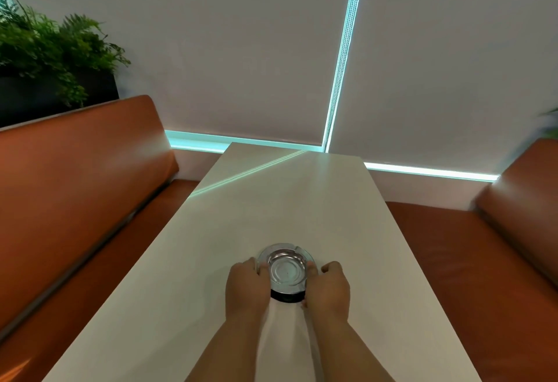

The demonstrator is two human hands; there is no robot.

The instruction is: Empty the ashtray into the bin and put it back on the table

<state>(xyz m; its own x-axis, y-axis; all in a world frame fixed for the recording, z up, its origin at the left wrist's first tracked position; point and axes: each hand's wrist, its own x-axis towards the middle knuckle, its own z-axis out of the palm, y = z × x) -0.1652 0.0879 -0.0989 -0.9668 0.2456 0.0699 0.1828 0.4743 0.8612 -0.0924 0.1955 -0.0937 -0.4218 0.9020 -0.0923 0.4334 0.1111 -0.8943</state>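
I have the ashtray (286,267) between both hands, near my end of the white table (290,200). My left hand (246,286) wraps its left rim and my right hand (329,288) its right rim, the fingers (332,267) curled closed against the glass on each side. The bowl looks clean and shiny, with no ash or butts that I can make out, so I judge it has been emptied and I am setting it down. Whether its base is already touching the table I can't tell for certain; a dark band shows under its near edge and my hands hide the rest.

What worries me most is the glass itself. It is smooth and heavy-looking, and I only grip it by the rim, so if I let go while it is tilted or not quite down, it could drop, knock the table and chip, or roll off.

It also sits close to my end of the table. Left there, a sleeve or an elbow could sweep it off, or onto the orange bench seats (453,261) at either side.

Last, if I pull my hands away unevenly, one side could drag it sideways across the slick top.
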